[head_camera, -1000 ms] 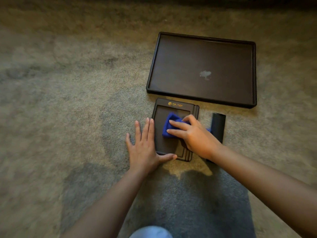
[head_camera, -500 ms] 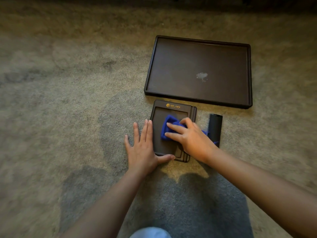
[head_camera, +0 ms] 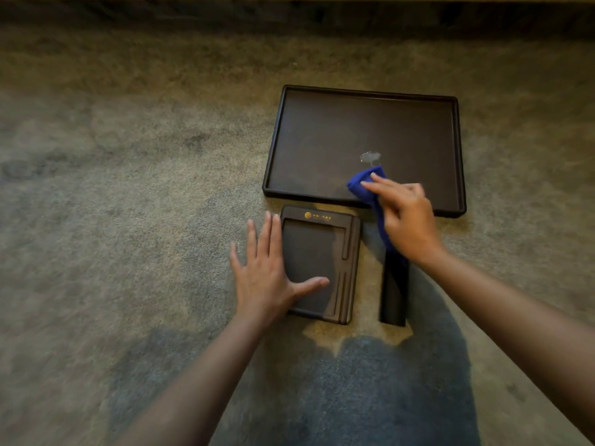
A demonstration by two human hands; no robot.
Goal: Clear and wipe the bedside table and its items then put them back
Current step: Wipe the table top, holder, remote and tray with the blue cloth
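1. The left hand (head_camera: 267,278) lies flat, fingers (head_camera: 265,233) straight, on the small tray (head_camera: 317,262), likely to stop it sliding on the floor (head_camera: 128,188).
2. The right hand (head_camera: 405,217) grips the cloth (head_camera: 363,185) over the big tray (head_camera: 367,90), near a pale spot (head_camera: 370,157), likely to rub it off.

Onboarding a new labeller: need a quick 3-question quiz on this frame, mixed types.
1. True or false: the left hand lies flat, thumb on the small tray.
2. What does the right hand hold? A) blue cloth B) a sponge C) nothing
3. Fill in: the pale smudge sits on the ___ tray.
Key: 1 true; 2 A; 3 large, the large tray.
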